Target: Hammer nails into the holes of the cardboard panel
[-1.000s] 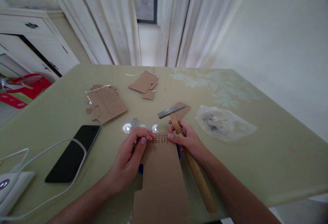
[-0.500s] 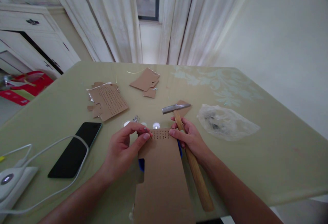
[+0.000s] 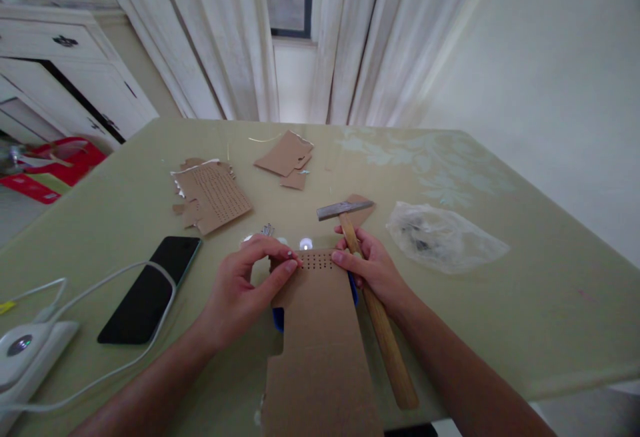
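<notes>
A long piece of brown cardboard [image 3: 323, 337] lies in front of me, with rows of small punched holes along its far end. My left hand [image 3: 247, 283] is closed at the cardboard's far left corner, finger and thumb pinching a small nail [image 3: 289, 254] whose tip is hidden. The wooden handle of a hammer [image 3: 384, 347] passes through my right hand [image 3: 373, 267], which is closed around it while the thumb presses on the cardboard beside the holes. Under the cardboard shows part of a blue object [image 3: 279, 320]. Several loose nails [image 3: 267, 229] lie just beyond my left hand.
To the left are a punched cardboard piece [image 3: 215, 197], a phone [image 3: 150, 290] and a white power strip [image 3: 35, 357] with a cable. More cardboard scraps [image 3: 285, 155] lie farther back. A clear plastic bag [image 3: 443, 237] with dark contents rests on the right.
The view has shifted very slightly. Both hands, the hammer and the cardboard keep nearly the same positions, with the left fingertips marginally closer to the holes.
</notes>
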